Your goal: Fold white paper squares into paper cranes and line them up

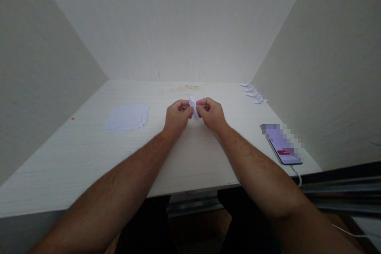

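A small piece of folded white paper [193,104] stands upright between my hands, above the middle of the table. My left hand [177,116] pinches it from the left, with thumb and fingertips closed on its edge. From the other side my right hand [212,114] grips it the same way, fingers curled in. The paper is narrow and pointed at the top; its lower part is partly hidden by my fingers. To the left lies a loose stack of white paper sheets [127,117].
Several small folded paper figures [253,93] sit in a row at the back right, by the side wall. A phone [281,144] with a white cable [296,172] lies near the right edge. Walls enclose the white table [190,158] on three sides.
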A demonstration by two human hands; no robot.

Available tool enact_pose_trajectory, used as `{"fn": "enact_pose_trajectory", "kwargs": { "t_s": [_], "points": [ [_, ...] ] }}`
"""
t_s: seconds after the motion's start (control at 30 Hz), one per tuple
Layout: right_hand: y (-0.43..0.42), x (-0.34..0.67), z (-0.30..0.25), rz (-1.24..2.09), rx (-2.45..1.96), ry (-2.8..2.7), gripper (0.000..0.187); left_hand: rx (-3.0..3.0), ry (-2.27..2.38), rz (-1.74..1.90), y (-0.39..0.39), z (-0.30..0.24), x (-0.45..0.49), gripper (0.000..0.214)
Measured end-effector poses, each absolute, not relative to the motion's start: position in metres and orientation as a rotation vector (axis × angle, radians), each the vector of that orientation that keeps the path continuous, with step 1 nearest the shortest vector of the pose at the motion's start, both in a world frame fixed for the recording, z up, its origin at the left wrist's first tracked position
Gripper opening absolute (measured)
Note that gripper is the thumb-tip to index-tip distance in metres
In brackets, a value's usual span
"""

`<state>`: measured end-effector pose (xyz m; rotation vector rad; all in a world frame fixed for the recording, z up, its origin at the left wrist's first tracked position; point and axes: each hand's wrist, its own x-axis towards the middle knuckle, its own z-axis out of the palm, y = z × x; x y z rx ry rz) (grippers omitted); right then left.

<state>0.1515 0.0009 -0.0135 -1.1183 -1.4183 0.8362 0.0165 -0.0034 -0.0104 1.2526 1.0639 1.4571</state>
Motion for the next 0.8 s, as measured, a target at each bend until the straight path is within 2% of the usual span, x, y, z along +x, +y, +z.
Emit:
{"fn": "enact_pose_trajectory", "kwargs": {
  "t_s": [0.57,0.8],
  "points": [
    [0.0032,0.151,-0.0136,0.951,-1.035,-1.336,0.014,1.4,1.172,1.512,-0.0029,-0.0149,0.0164,0.014],
    [0.0053,0.1528,-0.0176,0.86,-1.07,-1.399,0.012,1.435,1.226,1.499,-0.0024,-0.0143,0.0145,0.013]
  ]
}}
